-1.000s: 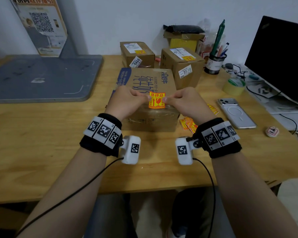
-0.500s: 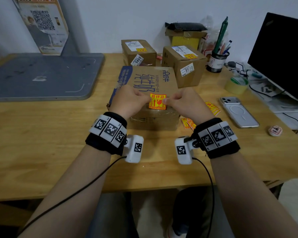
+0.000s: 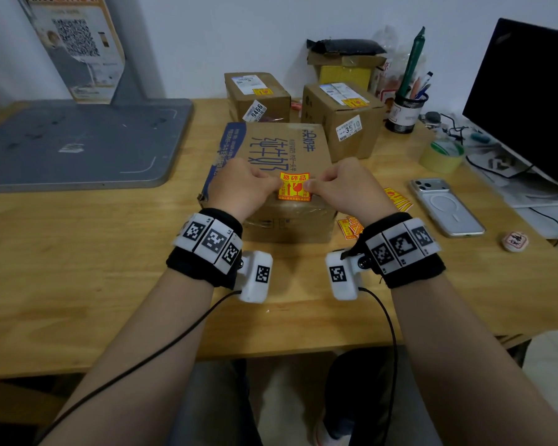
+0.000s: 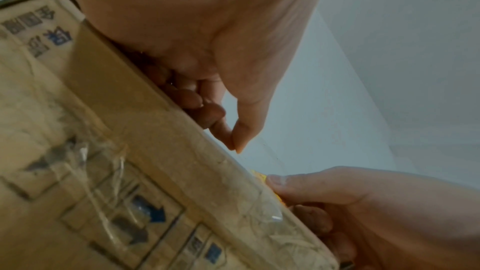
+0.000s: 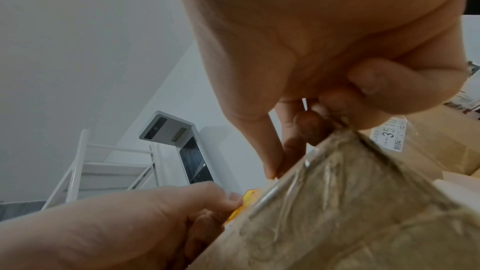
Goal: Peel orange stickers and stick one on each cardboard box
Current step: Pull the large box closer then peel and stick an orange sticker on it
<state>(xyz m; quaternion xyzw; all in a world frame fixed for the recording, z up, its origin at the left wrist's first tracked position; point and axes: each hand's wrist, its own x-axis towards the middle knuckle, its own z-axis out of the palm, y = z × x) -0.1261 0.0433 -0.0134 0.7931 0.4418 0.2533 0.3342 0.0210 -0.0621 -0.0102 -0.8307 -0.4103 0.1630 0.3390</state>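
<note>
Left hand (image 3: 239, 188): thumb and forefinger pinched on the left edge of the sticker (image 3: 294, 186), other fingers curled on top of the box (image 3: 281, 149). Right hand (image 3: 345, 188): same pinch on the right edge, mirrored. Held from both sides probably to keep the sticker taut and square, so no crease or bubble on the way down. Sticker near the front edge of the box top, centred between the hands, printed face up. Wrists low in front of the box, likely for steady, fine control at that edge.

Behind the box, two smaller boxes (image 3: 258, 96) (image 3: 342, 119), each already carrying a small orange label on top; hence, by judgement, the near box as the last one to label. Just right of the box, on the bench (image 3: 78, 252), a loose heap of spare stickers (image 3: 351, 227), kept within reach. Further right of the box, a phone (image 3: 445, 206) and a tape roll (image 3: 442, 156).

Hard to tell: whether the sticker is already down flat or only hovering on the cardboard, since fingertips cover both side edges. Backing paper not visible anywhere. In both wrist views only a sliver of orange showing past the box edge, the box top itself out of sight. Small print on the sticker unreadable.
</note>
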